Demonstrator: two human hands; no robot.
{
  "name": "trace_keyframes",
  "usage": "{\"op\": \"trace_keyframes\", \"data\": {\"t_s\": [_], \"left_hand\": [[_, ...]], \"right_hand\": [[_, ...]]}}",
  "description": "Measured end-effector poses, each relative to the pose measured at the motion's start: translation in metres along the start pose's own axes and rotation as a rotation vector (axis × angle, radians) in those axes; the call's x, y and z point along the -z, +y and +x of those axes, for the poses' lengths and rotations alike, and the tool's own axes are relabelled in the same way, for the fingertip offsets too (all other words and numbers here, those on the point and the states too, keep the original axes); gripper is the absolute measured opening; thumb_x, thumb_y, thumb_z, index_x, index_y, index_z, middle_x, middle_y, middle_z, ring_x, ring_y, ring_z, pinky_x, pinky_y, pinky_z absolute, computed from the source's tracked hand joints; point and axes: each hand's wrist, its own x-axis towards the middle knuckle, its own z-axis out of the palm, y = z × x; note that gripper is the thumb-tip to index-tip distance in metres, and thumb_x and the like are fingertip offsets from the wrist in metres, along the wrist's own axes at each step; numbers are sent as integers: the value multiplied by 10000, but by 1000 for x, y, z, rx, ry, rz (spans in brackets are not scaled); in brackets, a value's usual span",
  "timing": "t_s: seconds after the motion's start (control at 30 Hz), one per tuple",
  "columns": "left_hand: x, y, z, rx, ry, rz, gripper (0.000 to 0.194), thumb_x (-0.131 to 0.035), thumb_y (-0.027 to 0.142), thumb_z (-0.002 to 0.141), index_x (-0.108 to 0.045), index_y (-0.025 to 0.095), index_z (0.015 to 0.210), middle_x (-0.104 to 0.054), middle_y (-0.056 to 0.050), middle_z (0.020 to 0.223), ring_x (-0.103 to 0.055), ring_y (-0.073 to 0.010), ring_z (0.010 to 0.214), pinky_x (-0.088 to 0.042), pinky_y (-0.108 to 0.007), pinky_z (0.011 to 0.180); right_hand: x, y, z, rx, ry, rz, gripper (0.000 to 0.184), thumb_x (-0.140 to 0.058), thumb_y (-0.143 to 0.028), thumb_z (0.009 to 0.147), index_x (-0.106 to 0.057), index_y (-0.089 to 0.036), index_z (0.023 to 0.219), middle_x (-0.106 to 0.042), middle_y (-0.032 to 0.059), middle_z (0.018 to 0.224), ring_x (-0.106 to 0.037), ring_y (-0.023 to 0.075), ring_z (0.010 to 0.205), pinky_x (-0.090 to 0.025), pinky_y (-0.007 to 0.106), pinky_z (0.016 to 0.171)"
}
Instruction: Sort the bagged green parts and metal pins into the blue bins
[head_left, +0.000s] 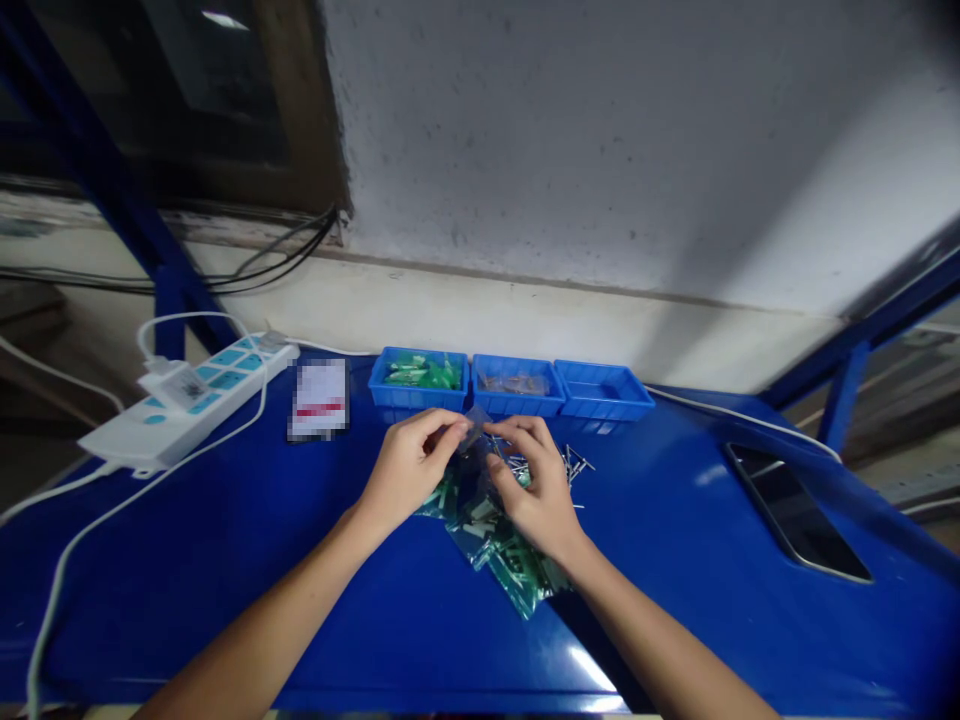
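Observation:
My left hand (416, 462) pinches the upper edge of a small clear plastic bag (474, 440) between thumb and fingertips. At the bag's other side is my right hand (536, 485), its fingers curled and closed on the plastic. Below the hands lie several clear bags of green and pale plugs (517, 570), partly overlapping. Loose metal screws (577, 463) are spread on the blue table just beyond my right hand, which hides some of them.
Three blue bins stand by the wall: a left bin (420, 398) with green pieces, a middle bin (519, 404) with small bagged items, and a right bin (607, 405). A power strip (187, 405) with cables and a white packet (321, 398) lie left; a phone (799, 515) lies right.

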Motion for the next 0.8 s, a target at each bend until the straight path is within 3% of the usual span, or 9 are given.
{"op": "trace_keyframes", "data": {"t_s": [0.13, 0.23, 0.4, 0.53, 0.6, 0.63, 0.7, 0.73, 0.8], "left_hand": [[-2, 2, -5, -308, 86, 158, 177, -476, 172, 881, -634, 199, 956, -641, -32, 936, -600, -142, 889, -492, -282, 809], [-7, 1, -8, -414, 19, 174, 239, -446, 128, 886, -613, 226, 1027, -601, -47, 1066, -582, -150, 991, -497, -300, 861], [-15, -5, -10, -231, -56, 226, 363, -472, 212, 883, -465, 278, 1240, -433, -84, 1277, -585, -165, 971, -522, -338, 837], [-20, -21, -11, -100, -55, 432, 292, -482, 301, 869, -529, 209, 1143, -462, -109, 1193, -526, -261, 1067, -478, -435, 879], [-23, -29, -11, -60, -73, 545, 304, -507, 346, 847, -562, 171, 1090, -472, -130, 1172, -501, -301, 1070, -462, -469, 866], [-24, -32, -12, -42, -91, 583, 313, -519, 360, 835, -574, 160, 1070, -477, -138, 1163, -499, -309, 1052, -461, -474, 846], [-25, -35, -12, -11, -136, 614, 297, -536, 356, 820, -593, 155, 1031, -493, -143, 1132, -503, -308, 1009, -459, -466, 810], [-25, -36, -11, 2, -153, 610, 269, -542, 341, 816, -599, 159, 1006, -509, -136, 1102, -506, -301, 987, -456, -455, 796], [-24, -36, -10, 23, -168, 576, 182, -554, 296, 807, -600, 175, 935, -554, -106, 1006, -514, -278, 938, -449, -427, 775]], "right_hand": [[1, -3, 8, -467, -89, 529, 322, -497, -460, 824, -621, -167, 778, -583, 37, 704, -550, 160, 653, -430, 289, 614], [0, -2, 9, -544, -117, 746, 301, -572, -439, 781, -567, -169, 649, -540, 7, 612, -504, 126, 571, -397, 259, 563], [19, -2, 18, -350, 148, 528, 191, -622, -364, 750, -592, -179, 716, -520, -11, 603, -475, 117, 565, -395, 260, 559], [55, -1, 36, 3, 633, 26, 183, -554, -339, 815, -625, -197, 906, -593, 45, 773, -537, 154, 689, -435, 314, 666], [64, 5, 44, 133, 764, -313, 211, -517, -319, 840, -627, -199, 974, -602, 78, 858, -549, 181, 773, -428, 346, 738], [65, 10, 47, 153, 730, -472, 230, -508, -314, 843, -629, -195, 998, -607, 92, 873, -551, 195, 798, -420, 360, 760], [60, 22, 48, 101, 467, -698, 276, -496, -323, 844, -628, -196, 1049, -623, 102, 849, -564, 220, 801, -411, 372, 745], [56, 28, 46, 49, 314, -759, 322, -512, -343, 831, -612, -191, 1096, -628, 94, 792, -574, 225, 761, -411, 364, 710], [48, 35, 40, -39, 166, -812, 403, -508, -380, 831, -567, -176, 1174, -637, 79, 730, -588, 219, 693, -404, 342, 666]]}}
